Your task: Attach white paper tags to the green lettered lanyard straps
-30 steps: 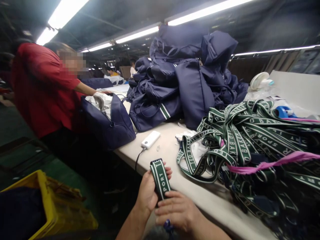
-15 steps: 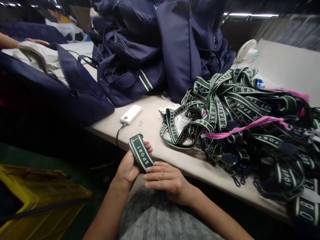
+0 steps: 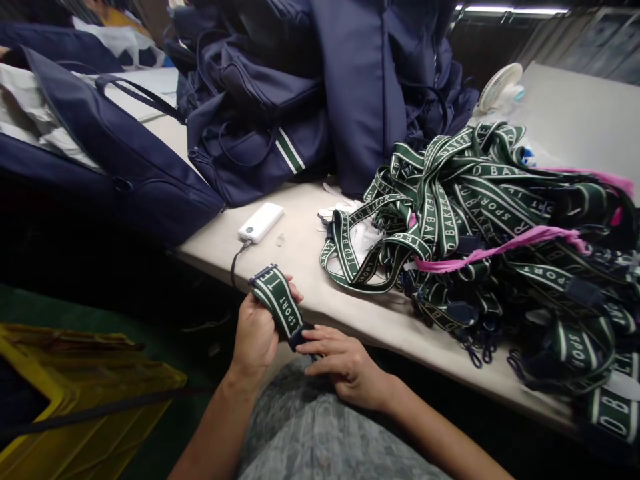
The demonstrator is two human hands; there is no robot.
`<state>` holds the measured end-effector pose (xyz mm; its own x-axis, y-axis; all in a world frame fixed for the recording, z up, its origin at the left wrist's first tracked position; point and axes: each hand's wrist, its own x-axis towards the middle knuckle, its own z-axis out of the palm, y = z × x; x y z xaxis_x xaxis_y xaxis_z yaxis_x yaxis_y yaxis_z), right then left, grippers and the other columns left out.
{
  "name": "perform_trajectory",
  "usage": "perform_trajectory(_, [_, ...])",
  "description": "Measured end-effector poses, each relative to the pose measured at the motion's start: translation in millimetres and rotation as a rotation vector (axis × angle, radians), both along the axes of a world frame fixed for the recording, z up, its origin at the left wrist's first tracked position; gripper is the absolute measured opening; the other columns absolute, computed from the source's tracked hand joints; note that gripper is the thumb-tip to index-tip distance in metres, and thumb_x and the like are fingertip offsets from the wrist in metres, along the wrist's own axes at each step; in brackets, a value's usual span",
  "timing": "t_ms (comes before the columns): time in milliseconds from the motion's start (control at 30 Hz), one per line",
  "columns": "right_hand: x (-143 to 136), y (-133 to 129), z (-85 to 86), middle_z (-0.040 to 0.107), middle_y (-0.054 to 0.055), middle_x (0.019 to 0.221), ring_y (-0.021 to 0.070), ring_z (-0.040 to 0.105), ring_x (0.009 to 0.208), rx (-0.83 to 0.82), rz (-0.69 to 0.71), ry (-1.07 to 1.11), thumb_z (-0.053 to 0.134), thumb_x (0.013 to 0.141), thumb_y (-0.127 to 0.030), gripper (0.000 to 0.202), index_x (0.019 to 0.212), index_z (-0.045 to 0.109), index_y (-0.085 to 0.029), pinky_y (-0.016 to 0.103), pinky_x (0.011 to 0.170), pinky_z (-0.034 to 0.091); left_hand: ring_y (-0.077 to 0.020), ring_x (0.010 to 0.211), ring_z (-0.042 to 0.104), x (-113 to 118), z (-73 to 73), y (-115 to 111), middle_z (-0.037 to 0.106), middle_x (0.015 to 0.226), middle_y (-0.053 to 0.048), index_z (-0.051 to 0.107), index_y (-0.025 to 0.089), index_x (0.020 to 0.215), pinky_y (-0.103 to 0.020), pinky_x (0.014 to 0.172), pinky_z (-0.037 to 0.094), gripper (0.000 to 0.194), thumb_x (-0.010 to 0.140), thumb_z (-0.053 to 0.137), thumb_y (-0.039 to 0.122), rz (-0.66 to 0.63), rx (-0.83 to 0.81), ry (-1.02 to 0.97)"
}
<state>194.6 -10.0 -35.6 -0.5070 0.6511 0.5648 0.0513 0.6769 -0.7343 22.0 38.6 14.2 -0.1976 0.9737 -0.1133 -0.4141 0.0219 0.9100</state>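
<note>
A green strap (image 3: 281,303) with white edge stripes and the word SPORT lies folded across my left hand (image 3: 257,333), whose fingers are closed around it. My right hand (image 3: 345,363) pinches the strap's lower end, where a dark navy piece shows at the fingertips. Both hands are just in front of the table edge, above my lap. A large heap of matching lettered straps (image 3: 435,213) lies on the table to the right, with pink ties (image 3: 505,250) running across it.
On the table (image 3: 300,230) a white power bank (image 3: 261,222) lies with its cable over the edge. Navy bags (image 3: 260,120) are piled behind it. Another navy bag (image 3: 110,153) stuffed with white paper is at the left. A yellow crate (image 3: 100,413) stands low at left.
My left hand has turned, tilting the strap so more of its top end shows. A navy piece has come into sight by my right fingertips. The other person's hand at left has mostly gone from view.
</note>
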Motion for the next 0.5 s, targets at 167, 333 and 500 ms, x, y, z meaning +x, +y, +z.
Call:
perform_trajectory(167, [-8, 14, 28.4, 0.059, 0.013, 0.138, 0.0229, 0.056, 0.127, -0.258, -0.316, 0.114, 0.070, 0.088, -0.025, 0.059, 0.143, 0.049, -0.023, 0.042, 0.111, 0.043, -0.0176, 0.084, 0.067, 1, 5.4, -6, 0.073, 0.092, -0.005, 0.072, 0.017, 0.098, -0.022, 0.074, 0.051, 0.019, 0.085, 0.059, 0.018, 0.030, 0.165, 0.456])
perform_trajectory(333, [-30, 45, 32.2, 0.047, 0.014, 0.149, 0.0251, 0.046, 0.136, -0.435, -0.113, 0.144, 0.083, 0.074, -0.032, 0.097, 0.153, 0.028, -0.016, 0.038, 0.117, 0.033, -0.0160, 0.087, 0.065, 0, 11.2, -2, 0.074, 0.094, -0.002, 0.073, 0.018, 0.102, -0.019, 0.080, 0.049, 0.021, 0.085, 0.060, 0.018, 0.047, 0.291, 0.614])
perform_trajectory(500, [-36, 52, 25.4, 0.054, 0.008, 0.140, 0.0234, 0.054, 0.124, -0.515, -0.095, 0.179, 0.073, 0.080, -0.026, 0.080, 0.150, 0.035, -0.017, 0.034, 0.109, 0.041, -0.0174, 0.078, 0.066, -2, 13.0, 10, 0.073, 0.083, -0.003, 0.073, 0.016, 0.092, -0.022, 0.069, 0.053, 0.017, 0.080, 0.073, 0.029, -0.073, 0.111, 0.213])
